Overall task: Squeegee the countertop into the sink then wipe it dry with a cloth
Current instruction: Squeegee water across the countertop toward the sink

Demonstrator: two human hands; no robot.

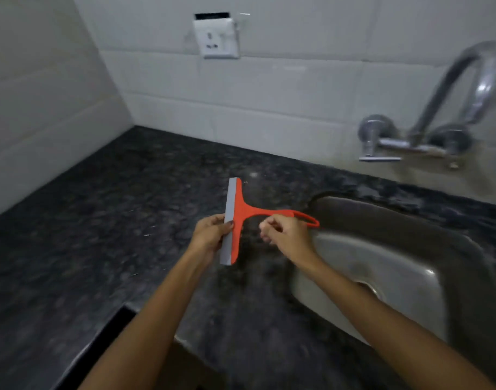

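Observation:
An orange squeegee (242, 211) with a grey rubber blade is held above the dark speckled countertop (106, 220), just left of the steel sink (382, 266). My left hand (210, 235) grips the blade's lower half, thumb on the orange bar. My right hand (286, 236) is curled beside the handle; the handle passes behind its fingers and its looped end sticks out toward the sink. I cannot tell whether the right hand is gripping the handle. No cloth is in view.
A chrome wall tap (438, 128) arches over the sink at the right. A white wall socket (217, 38) sits on the tiled back wall. Tiled walls meet at the far left corner. The counter's front edge runs along the lower left.

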